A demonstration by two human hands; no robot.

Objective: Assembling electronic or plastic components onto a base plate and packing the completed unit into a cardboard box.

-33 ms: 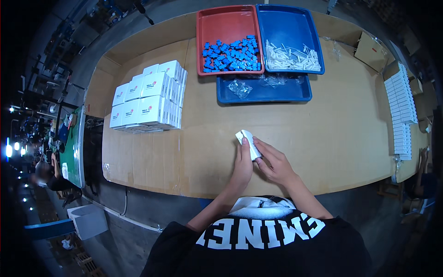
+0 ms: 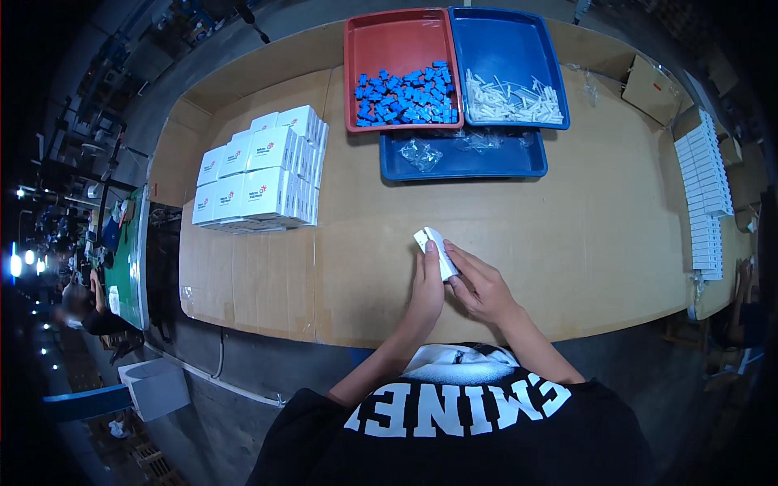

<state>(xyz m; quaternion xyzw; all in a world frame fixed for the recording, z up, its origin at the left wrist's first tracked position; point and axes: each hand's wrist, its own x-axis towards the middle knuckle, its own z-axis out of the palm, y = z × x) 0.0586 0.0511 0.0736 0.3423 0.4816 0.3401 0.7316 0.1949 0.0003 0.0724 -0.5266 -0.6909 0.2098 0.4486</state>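
A small white box (image 2: 442, 257) is held above the near middle of the cardboard-covered table (image 2: 373, 275). Its upper end looks split, with a narrow white part on the left side, though I cannot tell whether that is a flap or a separate piece. My left hand (image 2: 426, 287) grips it from the left, thumb laid along its face. From the right, my right hand (image 2: 485, 290) closes over the other side, fingers pressed to its edge. Both palms hide the lower part of the box.
White printed boxes (image 2: 263, 174) are stacked at the left. A red tray (image 2: 397, 40) of blue pieces and a blue tray (image 2: 506, 49) of white sticks sit on a lower blue tray (image 2: 470, 168) with clear plastic bags (image 2: 421, 154). More white boxes (image 2: 703, 198) line the right edge.
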